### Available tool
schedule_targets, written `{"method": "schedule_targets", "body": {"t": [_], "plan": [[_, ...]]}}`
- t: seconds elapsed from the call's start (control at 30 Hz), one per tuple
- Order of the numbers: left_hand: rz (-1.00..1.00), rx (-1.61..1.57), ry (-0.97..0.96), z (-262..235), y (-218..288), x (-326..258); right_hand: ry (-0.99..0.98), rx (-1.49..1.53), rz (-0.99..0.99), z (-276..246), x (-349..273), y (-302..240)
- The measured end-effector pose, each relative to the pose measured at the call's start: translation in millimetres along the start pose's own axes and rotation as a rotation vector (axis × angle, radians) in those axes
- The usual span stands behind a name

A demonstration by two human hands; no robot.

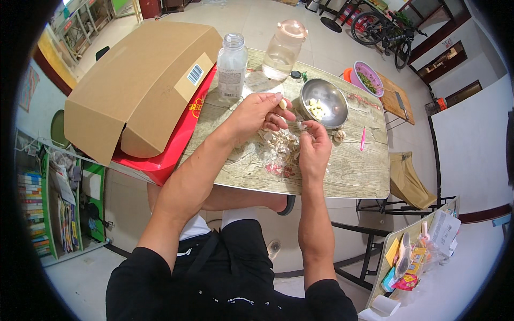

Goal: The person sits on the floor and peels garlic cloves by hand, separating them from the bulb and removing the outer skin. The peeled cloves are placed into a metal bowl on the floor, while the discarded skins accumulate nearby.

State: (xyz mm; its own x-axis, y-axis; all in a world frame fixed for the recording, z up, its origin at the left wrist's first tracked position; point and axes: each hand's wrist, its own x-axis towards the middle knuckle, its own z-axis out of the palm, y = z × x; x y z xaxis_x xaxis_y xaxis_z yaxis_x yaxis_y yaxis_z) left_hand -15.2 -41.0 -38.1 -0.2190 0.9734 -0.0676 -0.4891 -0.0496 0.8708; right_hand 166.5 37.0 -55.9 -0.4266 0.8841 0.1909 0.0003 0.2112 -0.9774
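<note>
Right hand [315, 147], half-curled, pinches a white scrap [301, 126], likely papery skin, beside scattered peelings [279, 145]; slightly farther, the left hand [254, 114], angled inward, grips a pale garlic clove [283, 104] at its fingertips. Peeling seems underway; a clean clove calls for the steel bowl [336, 101], just rightward.

A small, pale cream, oval garlic clove [283, 104] was pinched at the fingertips of the left grip [259, 111]. A scrap of thin white papery skin [301, 125] was at the right grip's [315, 145] fingertips. Loose white-and-tan skins [278, 145] lay heaped on the wood-patterned worktop [350, 174]. Peeled, pale yellow cloves [316, 110] lay inside a round, shiny metal bowl [337, 101]; one whitish, rounded garlic bulb [339, 136] rested just beside it.
</note>
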Motion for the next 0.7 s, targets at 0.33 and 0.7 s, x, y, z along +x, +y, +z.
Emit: {"method": "schedule_targets", "body": {"t": [0.33, 0.7], "plan": [[-0.009, 0.046, 0.016, 1.8, -1.0, 0.5, -0.026, -0.273, -0.127, 4.8, -3.0, 1.0], [0.008, 0.189, -0.021, 4.0, -9.8, 3.2, -0.014, -0.250, -0.218, 3.2, -3.9, -0.1]]}}
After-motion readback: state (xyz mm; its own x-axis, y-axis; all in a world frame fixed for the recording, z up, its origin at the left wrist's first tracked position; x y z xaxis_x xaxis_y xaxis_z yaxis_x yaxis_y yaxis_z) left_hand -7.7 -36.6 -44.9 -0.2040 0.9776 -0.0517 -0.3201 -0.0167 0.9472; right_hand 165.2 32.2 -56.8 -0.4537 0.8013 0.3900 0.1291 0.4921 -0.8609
